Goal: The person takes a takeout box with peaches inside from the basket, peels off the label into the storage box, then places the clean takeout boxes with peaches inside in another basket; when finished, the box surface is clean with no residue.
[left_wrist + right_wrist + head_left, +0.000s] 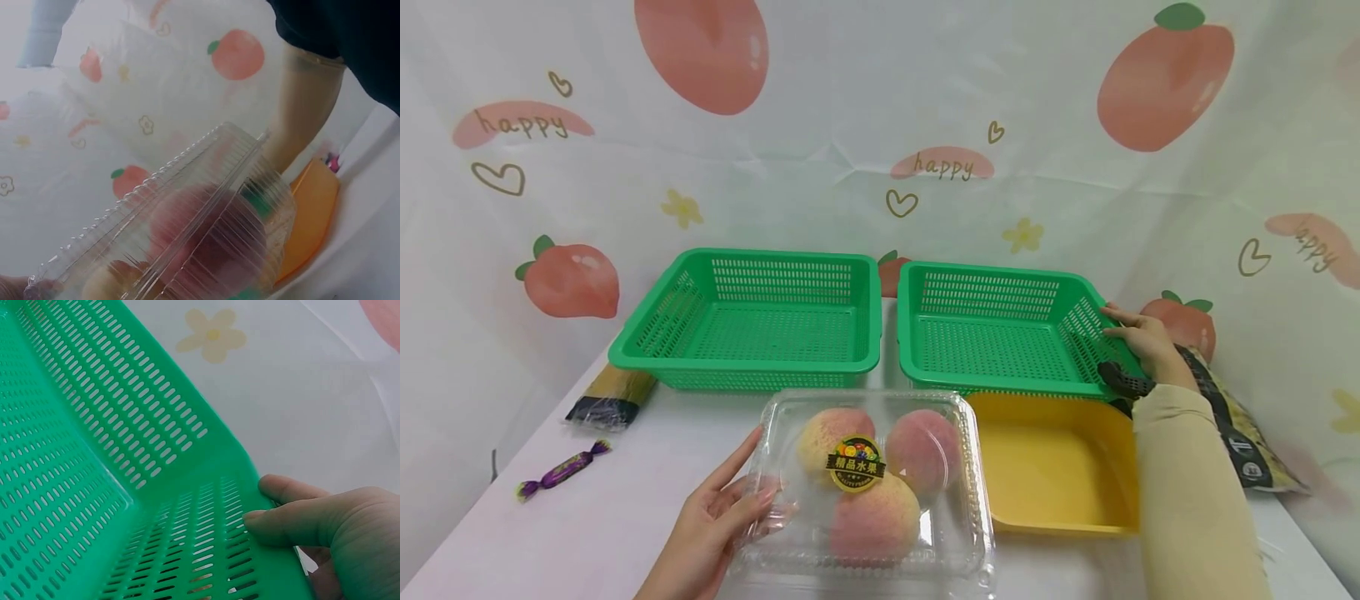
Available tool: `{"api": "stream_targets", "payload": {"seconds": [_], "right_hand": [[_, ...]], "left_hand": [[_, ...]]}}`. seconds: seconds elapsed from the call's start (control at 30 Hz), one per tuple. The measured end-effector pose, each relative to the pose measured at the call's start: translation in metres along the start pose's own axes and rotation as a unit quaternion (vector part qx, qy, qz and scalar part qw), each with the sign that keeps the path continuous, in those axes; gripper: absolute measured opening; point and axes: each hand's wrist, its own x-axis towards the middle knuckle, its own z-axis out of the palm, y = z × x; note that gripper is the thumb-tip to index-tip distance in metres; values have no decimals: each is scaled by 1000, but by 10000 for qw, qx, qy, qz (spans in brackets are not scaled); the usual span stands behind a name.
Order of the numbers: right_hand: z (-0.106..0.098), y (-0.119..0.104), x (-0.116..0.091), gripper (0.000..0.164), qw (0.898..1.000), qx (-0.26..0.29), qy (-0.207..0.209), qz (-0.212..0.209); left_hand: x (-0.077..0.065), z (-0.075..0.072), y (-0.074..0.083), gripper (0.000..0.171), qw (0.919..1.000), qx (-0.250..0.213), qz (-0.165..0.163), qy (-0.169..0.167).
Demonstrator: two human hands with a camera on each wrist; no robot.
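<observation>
Clear clamshell of peaches at tabletop front edge, gripped by left hand, not yet binned. Right hand grips right green basket rim; both baskets empty.

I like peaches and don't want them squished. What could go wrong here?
The left hand holds the clear peach box by one side only, so it might tip or pop open. The right hand grips the green basket rim, and pulling could bump the yellow tray.
</observation>
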Motion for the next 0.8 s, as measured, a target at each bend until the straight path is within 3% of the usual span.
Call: {"api": "stream_targets", "payload": {"seconds": [0.23, 0.37, 0.67, 0.8], "right_hand": [[0, 1, 0, 52, 10000, -31, 13, -7], [0, 0, 0, 52, 10000, 56, 13, -31], [0, 0, 1, 52, 10000, -61, 15, 7], [-1, -1, 1, 52, 10000, -84, 16, 39]], "left_hand": [[1, -1, -10, 67, 9980, 251, -179, 544], [2, -2, -15, 66, 9970, 309, -89, 708], [8, -8, -21, 68, 9996, 107, -4, 251], [11, -8, -21, 68, 9993, 185, -58, 319]]}}
